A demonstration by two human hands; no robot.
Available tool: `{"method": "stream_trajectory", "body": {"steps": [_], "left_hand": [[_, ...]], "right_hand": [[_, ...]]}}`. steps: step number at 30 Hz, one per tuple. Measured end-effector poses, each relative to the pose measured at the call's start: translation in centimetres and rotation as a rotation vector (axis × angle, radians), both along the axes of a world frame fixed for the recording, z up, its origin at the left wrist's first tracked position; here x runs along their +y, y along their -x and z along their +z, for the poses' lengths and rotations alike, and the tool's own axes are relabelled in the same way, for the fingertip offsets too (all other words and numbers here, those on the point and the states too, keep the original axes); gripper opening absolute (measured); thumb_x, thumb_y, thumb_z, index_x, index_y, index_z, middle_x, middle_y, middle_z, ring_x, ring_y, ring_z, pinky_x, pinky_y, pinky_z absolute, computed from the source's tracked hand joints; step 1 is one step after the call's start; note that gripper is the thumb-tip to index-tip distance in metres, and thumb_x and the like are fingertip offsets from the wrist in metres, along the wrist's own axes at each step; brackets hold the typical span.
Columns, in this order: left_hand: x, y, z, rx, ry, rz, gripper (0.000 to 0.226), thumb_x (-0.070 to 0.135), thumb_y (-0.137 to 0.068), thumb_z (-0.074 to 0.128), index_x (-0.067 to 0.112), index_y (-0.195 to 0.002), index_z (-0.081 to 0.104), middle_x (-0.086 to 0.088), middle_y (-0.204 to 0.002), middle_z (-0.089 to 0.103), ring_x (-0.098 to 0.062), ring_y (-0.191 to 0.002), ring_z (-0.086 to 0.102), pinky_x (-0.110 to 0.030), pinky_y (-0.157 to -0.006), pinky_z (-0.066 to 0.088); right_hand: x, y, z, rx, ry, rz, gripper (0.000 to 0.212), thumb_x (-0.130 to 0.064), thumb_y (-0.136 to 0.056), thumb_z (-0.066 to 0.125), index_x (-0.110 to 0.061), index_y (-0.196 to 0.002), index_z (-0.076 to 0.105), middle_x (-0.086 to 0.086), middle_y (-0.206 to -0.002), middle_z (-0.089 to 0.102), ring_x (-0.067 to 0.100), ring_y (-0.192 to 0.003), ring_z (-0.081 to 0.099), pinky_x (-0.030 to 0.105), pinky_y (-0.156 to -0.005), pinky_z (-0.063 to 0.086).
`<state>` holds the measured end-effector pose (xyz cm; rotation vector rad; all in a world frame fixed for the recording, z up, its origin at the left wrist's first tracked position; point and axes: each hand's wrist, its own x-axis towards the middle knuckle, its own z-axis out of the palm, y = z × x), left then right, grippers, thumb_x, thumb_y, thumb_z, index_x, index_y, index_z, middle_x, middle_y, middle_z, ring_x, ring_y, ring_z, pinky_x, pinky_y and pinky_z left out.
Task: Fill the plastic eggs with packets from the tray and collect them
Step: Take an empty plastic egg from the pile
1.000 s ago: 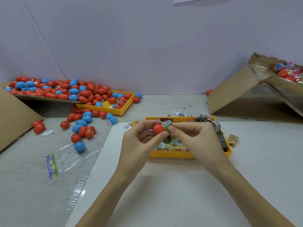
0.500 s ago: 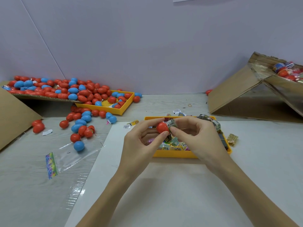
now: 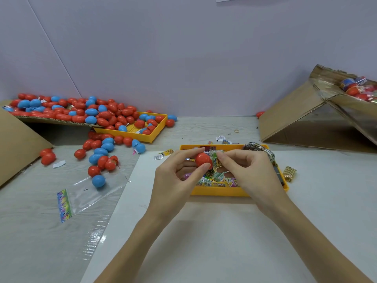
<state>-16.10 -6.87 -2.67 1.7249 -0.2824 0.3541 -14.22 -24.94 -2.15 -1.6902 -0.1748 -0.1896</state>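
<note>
Your left hand [image 3: 175, 176] pinches a red egg half [image 3: 203, 159] between thumb and fingertips, held above the yellow tray [image 3: 220, 192] of packets. Your right hand [image 3: 248, 170] pinches a green packet [image 3: 215, 156] with curled fingers, touching the egg half's open side. More red and blue eggs [image 3: 98, 115] lie scattered far left around a second yellow tray [image 3: 155, 131].

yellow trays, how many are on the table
2: one yellow tray of packets under the hands, another yellow tray with eggs at back left. More may hide under the egg pile.
</note>
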Motion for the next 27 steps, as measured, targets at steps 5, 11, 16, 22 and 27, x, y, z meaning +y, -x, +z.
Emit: {"method": "stream_trajectory", "body": {"steps": [5, 11, 16, 22, 27], "left_hand": [[0.04, -0.1, -0.18, 0.017, 0.007, 0.016, 0.039, 0.035, -0.087, 0.073, 0.026, -0.125, 0.073, 0.003, -0.111, 0.072, -0.017, -0.1, 0.074, -0.025, -0.082, 0.06], [0.01, -0.15, -0.34, 0.02, -0.03, 0.025, 0.036, 0.032, -0.091, 0.071, 0.025, -0.126, 0.072, 0.002, -0.11, 0.069, -0.018, -0.097, 0.074, -0.032, -0.084, 0.061], [-0.02, -0.24, -0.52, 0.034, -0.048, 0.026, 0.031, 0.024, -0.095, 0.071, 0.026, -0.126, 0.072, 0.002, -0.11, 0.069, -0.019, -0.095, 0.074, -0.041, -0.087, 0.061], [0.03, -0.19, -0.37, 0.026, -0.001, 0.002, 0.035, 0.029, -0.092, 0.071, 0.025, -0.127, 0.071, 0.0, -0.115, 0.071, -0.019, -0.1, 0.074, -0.038, -0.088, 0.061], [0.06, -0.13, -0.31, 0.023, 0.061, -0.017, 0.034, 0.023, -0.091, 0.074, 0.026, -0.125, 0.071, 0.001, -0.113, 0.075, -0.014, -0.1, 0.074, -0.024, -0.083, 0.059]], "right_hand": [[0.03, -0.07, -0.05, -0.024, 0.069, 0.01, 0.018, -0.035, -0.094, 0.068, -0.023, -0.093, 0.081, -0.006, -0.081, 0.079, 0.01, -0.078, 0.076, 0.027, -0.073, 0.061], [0.11, 0.13, -0.09, -0.12, 0.197, -0.041, 0.019, -0.04, -0.094, 0.068, -0.027, -0.092, 0.082, -0.013, -0.076, 0.077, 0.003, -0.076, 0.073, 0.03, -0.076, 0.06], [0.24, 0.38, -0.01, -0.174, 0.237, -0.035, 0.013, -0.034, -0.093, 0.071, -0.028, -0.095, 0.082, -0.018, -0.076, 0.076, 0.001, -0.076, 0.073, 0.026, -0.076, 0.059], [0.34, 0.46, -0.06, -0.185, 0.236, -0.026, 0.009, -0.031, -0.089, 0.076, -0.026, -0.093, 0.083, -0.017, -0.076, 0.076, 0.001, -0.074, 0.072, 0.022, -0.073, 0.058], [0.52, 0.28, -0.28, -0.107, 0.146, 0.01, 0.014, -0.031, -0.086, 0.081, -0.024, -0.097, 0.081, -0.011, -0.082, 0.078, 0.006, -0.077, 0.075, 0.029, -0.077, 0.061]]}}
